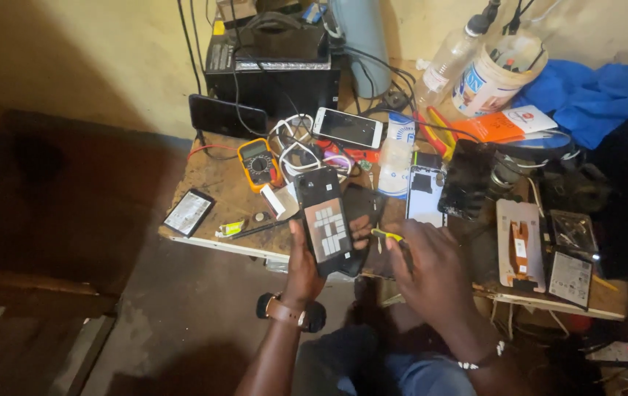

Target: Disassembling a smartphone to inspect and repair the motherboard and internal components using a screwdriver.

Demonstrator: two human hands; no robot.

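Observation:
My left hand (305,265) grips a black phone (324,220) held upright, its back toward me with a pale patterned sticker on it. A black cover (361,213) shows behind the phone. My right hand (431,273) is closed around a small yellow-handled tool (387,235), whose tip points at the phone's right edge. Both hands hover over the front edge of a cluttered wooden workbench (211,183). A watch with a brown strap sits on my left wrist.
On the bench lie a yellow multimeter (259,163), a white phone (348,127), a dark phone (227,116), a phone battery (189,212), opened phone parts (521,246), a black box (274,70), a plastic tub (496,77), a bottle (449,57) and blue cloth (592,95). Dark floor lies at left.

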